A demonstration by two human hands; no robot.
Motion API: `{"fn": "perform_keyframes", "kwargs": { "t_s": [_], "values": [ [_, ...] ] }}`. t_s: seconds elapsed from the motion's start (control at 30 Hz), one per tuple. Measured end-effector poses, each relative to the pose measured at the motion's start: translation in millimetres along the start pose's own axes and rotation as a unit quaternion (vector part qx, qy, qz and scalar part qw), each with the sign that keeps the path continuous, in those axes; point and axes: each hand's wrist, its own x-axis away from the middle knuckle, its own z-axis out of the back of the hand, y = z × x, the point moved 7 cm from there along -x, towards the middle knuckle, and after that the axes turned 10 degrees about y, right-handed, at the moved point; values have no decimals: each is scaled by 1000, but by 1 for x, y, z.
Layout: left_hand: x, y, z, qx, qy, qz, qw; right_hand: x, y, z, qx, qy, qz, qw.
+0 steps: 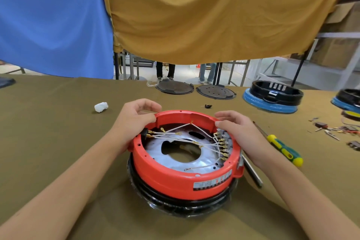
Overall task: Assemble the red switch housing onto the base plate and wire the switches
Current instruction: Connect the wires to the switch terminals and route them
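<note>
Currently the red switch housing (175, 177) sits centre table, stacked on a black ring (181, 203) wrapped in clear film, all on the olive table cloth (58, 142). Left hand (134, 122) is on the housing's far-left rim, thumb and curled fingers pinching the rim edge. Right hand (239, 132) is at the far-right rim, fingers curled loosely over the edge above the switch block (224, 142); cannot tell whether it actually grips the rim or just rests on it. Inside the housing: silver base plate (165, 156) with a large centre hole, white wires (175, 132) with brass ring and spade terminals crossing over it, several plugged into the switch block on the right side. Grey label strip (212, 180) on the housing's near outer wall. Right of the housing: a yellow-green screwdriver (284, 150) lying on the cloth, and a grey metal bar (252, 170) just beside the housing. Farther back: white wad (101, 107), two dark round plates (194, 88), two black housings on blue rings (272, 96). Loose small parts (335, 129) at far right. Blue and mustard cloths (194, 15) hang behind the table.
</note>
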Motion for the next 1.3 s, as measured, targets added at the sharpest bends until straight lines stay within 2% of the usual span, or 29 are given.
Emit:
{"fn": "perform_keyframes", "kwargs": {
  "t_s": [0.13, 0.2, 0.27, 0.33, 0.43, 0.53, 0.7, 0.87, 0.97, 1.1, 1.2, 1.3],
  "values": [
    [-4, -4, 6, -1, 18, 8, 1000, -4, 0, 4, -6, 28, 5, 1000],
    [-5, -6, 8, 0, 26, 14, 1000, -17, 8, 25, -24, 123, -5, 992],
    [-5, -8, 9, 3, 34, 20, 999, -30, 22, 55, 10, 229, -17, 973],
    [-5, -8, 9, 3, 39, 22, 999, -41, 38, 76, 90, 268, -29, 959],
    [-4, -6, 8, 0, 41, 23, 999, -63, 56, 72, 260, 203, -43, 943],
    [-1, -2, 4, -7, 34, 18, 999, -79, 53, 54, 376, 175, 8, 910],
    [-1, -2, 1, -19, 24, 16, 999, -88, 64, 40, 461, 135, 6, 877],
    [1, 1, -6, -18, -2, 16, 1000, -91, 65, 43, 460, 136, 2, 877],
    [4, 4, -7, -33, -11, 10, 999, -90, 67, 50, 374, 168, -20, 912],
    [2, 3, -5, -87, -12, -10, 996, -86, 57, 71, 168, 261, -3, 951],
    [4, 5, -7, -109, -21, -18, 994, -80, 53, 85, -18, 315, -14, 949],
    [8, 11, -10, -146, -18, -38, 988, -74, 53, 80, -196, 274, -48, 940]
  ]
}}
